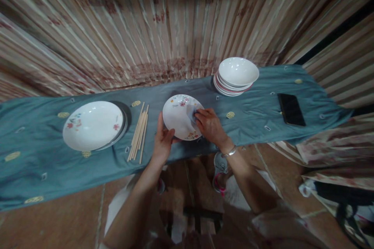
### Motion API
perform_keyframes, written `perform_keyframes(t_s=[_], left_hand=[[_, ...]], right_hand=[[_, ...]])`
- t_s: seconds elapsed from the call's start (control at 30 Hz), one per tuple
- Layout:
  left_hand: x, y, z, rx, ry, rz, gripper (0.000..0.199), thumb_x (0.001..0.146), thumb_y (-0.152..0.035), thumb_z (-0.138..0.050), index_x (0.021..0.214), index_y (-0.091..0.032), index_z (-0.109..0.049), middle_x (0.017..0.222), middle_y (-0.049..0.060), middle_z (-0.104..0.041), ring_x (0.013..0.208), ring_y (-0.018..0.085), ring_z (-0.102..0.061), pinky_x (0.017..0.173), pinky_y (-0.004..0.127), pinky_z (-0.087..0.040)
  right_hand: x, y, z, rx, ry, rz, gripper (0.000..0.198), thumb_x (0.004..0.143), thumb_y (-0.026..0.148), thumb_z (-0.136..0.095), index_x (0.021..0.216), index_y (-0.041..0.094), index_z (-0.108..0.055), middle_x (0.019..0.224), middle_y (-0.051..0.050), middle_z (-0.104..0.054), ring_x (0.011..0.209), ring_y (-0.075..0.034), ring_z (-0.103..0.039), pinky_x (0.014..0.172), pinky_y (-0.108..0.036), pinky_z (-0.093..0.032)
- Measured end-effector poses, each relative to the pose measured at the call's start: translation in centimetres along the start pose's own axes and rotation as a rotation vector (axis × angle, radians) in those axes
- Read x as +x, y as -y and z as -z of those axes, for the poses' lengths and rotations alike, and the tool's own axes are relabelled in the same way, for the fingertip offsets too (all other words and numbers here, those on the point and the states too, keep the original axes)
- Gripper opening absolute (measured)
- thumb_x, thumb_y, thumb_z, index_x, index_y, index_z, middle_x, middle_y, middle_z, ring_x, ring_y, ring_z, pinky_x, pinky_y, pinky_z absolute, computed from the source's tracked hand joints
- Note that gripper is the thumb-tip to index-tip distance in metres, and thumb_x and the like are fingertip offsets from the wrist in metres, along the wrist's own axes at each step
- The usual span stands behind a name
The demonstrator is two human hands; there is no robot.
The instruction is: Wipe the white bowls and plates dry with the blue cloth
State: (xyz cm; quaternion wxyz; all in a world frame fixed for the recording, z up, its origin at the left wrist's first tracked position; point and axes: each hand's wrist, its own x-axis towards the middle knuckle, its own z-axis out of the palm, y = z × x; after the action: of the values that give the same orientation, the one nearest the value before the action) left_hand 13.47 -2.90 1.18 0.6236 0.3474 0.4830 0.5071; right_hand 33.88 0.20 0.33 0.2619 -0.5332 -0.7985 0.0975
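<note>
A white plate (177,118) with printed flowers is tilted slightly above the cloth-covered table. My left hand (164,140) grips its lower left rim, thumb on top and fingers beneath. In my right hand (210,125) a pale bluish cloth (191,113) is pinched and pressed on the plate's right side; a bracelet circles that wrist. Left of the plate lie several wooden chopsticks (138,134) in a loose bundle. Farther left stands a stack of larger flowered plates (93,126).
A stack of white bowls (238,72) stands at the back right. A black phone (291,109) lies near the right end of the blue-green tablecloth (248,120). Behind the table hangs a pleated curtain (181,27). A dark stool (203,214) is below, between my legs.
</note>
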Motion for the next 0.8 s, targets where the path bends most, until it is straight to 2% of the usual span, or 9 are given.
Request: perform_keyframes(t_s=[0.13, 0.37, 0.5, 0.67, 0.8], left_hand=[[0.0, 0.0, 0.1, 0.003, 0.01, 0.009, 0.105, 0.075, -0.029, -0.074, 0.163, -0.028, -0.016, 0.105, 0.005, -0.076, 0.08, 0.018, -0.072, 0.065, 0.027, -0.061], [-0.2, -0.1, -0.1, -0.021, 0.012, 0.011, 0.104, 0.075, -0.028, -0.076, 0.162, -0.026, -0.018, 0.103, 0.005, -0.074, 0.075, 0.018, -0.07, 0.062, 0.03, -0.061], [-0.2, 0.1, -0.2, -0.026, 0.029, 0.004, 0.099, 0.077, -0.028, -0.074, 0.161, -0.029, -0.022, 0.104, 0.004, -0.073, 0.072, 0.015, -0.067, 0.064, 0.029, -0.061], [-0.5, 0.3, -0.5, 0.001, 0.049, 0.021, 0.093, 0.078, -0.028, -0.072, 0.159, -0.029, -0.028, 0.082, -0.002, -0.067, 0.062, 0.011, -0.059, 0.059, 0.024, -0.059], [-0.8, 0.1, -0.8, 0.029, 0.07, 0.053, 0.095, 0.079, -0.027, -0.071, 0.161, -0.027, -0.023, 0.087, -0.001, -0.069, 0.065, 0.012, -0.06, 0.059, 0.023, -0.058]], right_hand=[[-0.4, 0.0, 0.2, -0.033, 0.128, 0.029, 0.02, 0.094, 0.013, -0.051, 0.097, 0.017, -0.071, 0.1, -0.013, -0.072, 0.095, -0.025, -0.065, 0.096, -0.042, -0.05], [-1.3, 0.8, 0.1, 0.187, 0.196, 0.023, 0.017, 0.089, 0.016, -0.065, 0.104, 0.02, -0.074, 0.112, -0.009, -0.075, 0.104, -0.024, -0.069, 0.095, -0.037, -0.053], [-1.2, 2.4, -0.3, 0.335, 0.179, 0.05, 0.019, 0.09, 0.019, -0.067, 0.106, 0.022, -0.076, 0.118, -0.008, -0.074, 0.108, -0.023, -0.07, 0.095, -0.037, -0.054], [-0.4, 4.0, -1.1, 0.496, 0.11, 0.037, 0.022, 0.089, 0.017, -0.064, 0.108, 0.022, -0.075, 0.121, -0.009, -0.073, 0.112, -0.022, -0.069, 0.099, -0.036, -0.053], [0.4, 4.4, -1.4, 0.508, 0.074, 0.018, 0.023, 0.087, 0.013, -0.063, 0.107, 0.021, -0.072, 0.119, -0.009, -0.073, 0.113, -0.022, -0.068, 0.101, -0.036, -0.052]])
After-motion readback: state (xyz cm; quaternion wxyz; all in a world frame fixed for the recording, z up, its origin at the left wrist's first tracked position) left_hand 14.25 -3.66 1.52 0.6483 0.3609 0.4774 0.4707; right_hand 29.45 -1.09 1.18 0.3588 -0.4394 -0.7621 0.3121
